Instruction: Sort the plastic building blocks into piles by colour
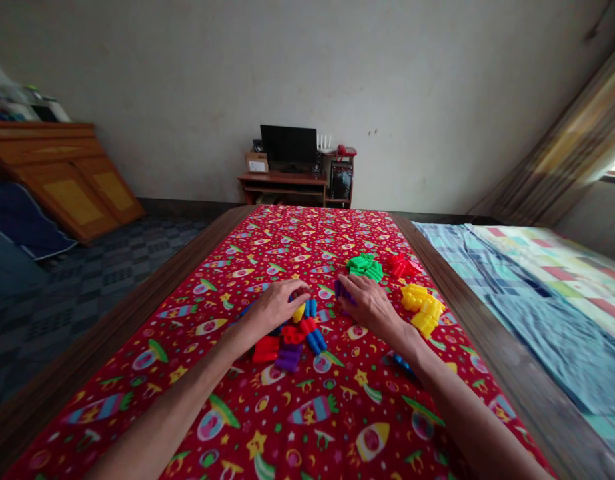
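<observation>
My left hand (277,303) lies curled over a mixed heap of plastic blocks (298,337) in red, blue, purple and yellow, its fingers closed round pieces I cannot make out. My right hand (368,301) rests palm down with its fingers curled on purple blocks (341,291). Both hands sit mid-table on a red cloth with a rocket print (287,413). Sorted piles lie beyond and to the right: green blocks (366,267), red blocks (403,265) and yellow blocks (423,308). A blue block (402,365) peeks from under my right forearm.
The cloth leaves bare the wooden table edge (512,360) on both sides. A bed with a patchwork sheet (547,280) stands at the right. At the far wall a desk holds a monitor (288,147). A wooden cabinet (62,180) stands at the left.
</observation>
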{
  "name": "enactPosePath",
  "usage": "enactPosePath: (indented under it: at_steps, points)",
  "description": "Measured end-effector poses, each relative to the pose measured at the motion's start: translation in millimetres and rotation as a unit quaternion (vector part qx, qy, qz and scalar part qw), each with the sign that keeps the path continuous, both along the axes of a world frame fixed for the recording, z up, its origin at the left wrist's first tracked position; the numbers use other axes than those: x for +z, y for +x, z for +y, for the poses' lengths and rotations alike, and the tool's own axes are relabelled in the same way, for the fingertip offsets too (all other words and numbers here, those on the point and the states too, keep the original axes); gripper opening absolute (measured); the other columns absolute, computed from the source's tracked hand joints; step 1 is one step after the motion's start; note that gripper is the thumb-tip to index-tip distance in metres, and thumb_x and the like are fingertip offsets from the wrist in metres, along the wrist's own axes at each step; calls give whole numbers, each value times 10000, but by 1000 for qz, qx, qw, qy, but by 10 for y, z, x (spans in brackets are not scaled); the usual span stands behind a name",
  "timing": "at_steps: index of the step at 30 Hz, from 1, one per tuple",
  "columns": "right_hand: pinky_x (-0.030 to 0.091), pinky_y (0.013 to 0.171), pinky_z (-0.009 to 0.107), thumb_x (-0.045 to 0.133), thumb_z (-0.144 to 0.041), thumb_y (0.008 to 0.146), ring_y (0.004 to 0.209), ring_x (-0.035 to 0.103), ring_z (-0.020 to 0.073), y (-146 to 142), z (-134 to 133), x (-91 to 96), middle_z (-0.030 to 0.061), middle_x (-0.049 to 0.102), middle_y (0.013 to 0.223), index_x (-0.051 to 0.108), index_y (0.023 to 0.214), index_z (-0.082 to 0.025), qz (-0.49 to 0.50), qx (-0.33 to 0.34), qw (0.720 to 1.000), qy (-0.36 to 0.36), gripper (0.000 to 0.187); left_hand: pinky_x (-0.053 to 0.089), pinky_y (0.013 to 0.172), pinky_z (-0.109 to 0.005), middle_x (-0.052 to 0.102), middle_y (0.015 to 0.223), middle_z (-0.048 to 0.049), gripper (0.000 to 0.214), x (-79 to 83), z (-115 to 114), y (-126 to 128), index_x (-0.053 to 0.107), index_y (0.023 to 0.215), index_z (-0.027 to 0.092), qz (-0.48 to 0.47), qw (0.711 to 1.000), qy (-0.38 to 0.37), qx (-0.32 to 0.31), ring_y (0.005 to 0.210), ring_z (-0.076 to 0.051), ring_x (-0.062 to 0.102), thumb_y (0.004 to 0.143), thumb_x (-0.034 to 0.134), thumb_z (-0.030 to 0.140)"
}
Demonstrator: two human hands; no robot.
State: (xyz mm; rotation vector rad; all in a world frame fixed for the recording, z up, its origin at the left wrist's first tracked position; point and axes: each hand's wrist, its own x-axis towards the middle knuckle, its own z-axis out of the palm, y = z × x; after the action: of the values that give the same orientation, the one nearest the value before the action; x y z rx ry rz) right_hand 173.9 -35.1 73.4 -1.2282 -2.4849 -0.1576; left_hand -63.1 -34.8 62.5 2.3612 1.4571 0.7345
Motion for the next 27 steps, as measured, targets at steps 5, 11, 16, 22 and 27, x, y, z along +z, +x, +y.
enactPosePath:
  at_steps: [5, 11, 16, 22, 27]
  points:
    - [401, 841, 380, 480, -271, 943, 997, 553, 267, 162, 126, 26, 127, 649, 1112, 472, 1353, -145, -75, -32, 996, -31, 429, 445, 976, -348, 675, 1079, -79, 221, -95, 91, -239, 661, 1036, 193, 91, 995, 31, -5, 1058, -225, 595, 882, 523, 272]
    - [366, 857, 350, 481, -281, 952, 1010, 552, 246, 184, 201, -145, 103, 673, 1020, 624, 1119, -183, -101, -21, 993, -56, 241, 466, 948, -313, 652, 1116, -69, 284, -94, 72, -325, 657, 1087, 195, 138, 987, -57, -60, 1038, -210, 617, 811, 605, 229]
    - [371, 870, 318, 439, -293, 974, 1005, 561, 216, 211, 207, -160, 105, 664, 997, 629, 1063, -174, -68, 9, 996, -62, 241, 463, 967, -334, 621, 1208, -86, 435, -102, 35, -291, 615, 1175, 204, 179, 982, -55, -7, 1119, -249, 591, 741, 641, 199]
    - [373, 869, 296, 431, -268, 975, 965, 587, 194, 201, 177, -124, 99, 677, 976, 638, 981, -157, -55, 18, 995, -77, 236, 508, 893, -307, 696, 1079, -73, 427, -88, 90, -389, 621, 1147, 183, 125, 990, -71, 10, 994, -210, 656, 744, 504, 103]
    - [401, 804, 269, 415, -209, 970, 851, 614, 169, 278, 180, -44, 99, 693, 895, 658, 963, -140, 11, 39, 998, -45, 253, 561, 799, -301, 707, 973, -59, 271, -68, 170, -502, 673, 973, 188, 0, 998, -58, 33, 902, -204, 681, 754, 514, 173]
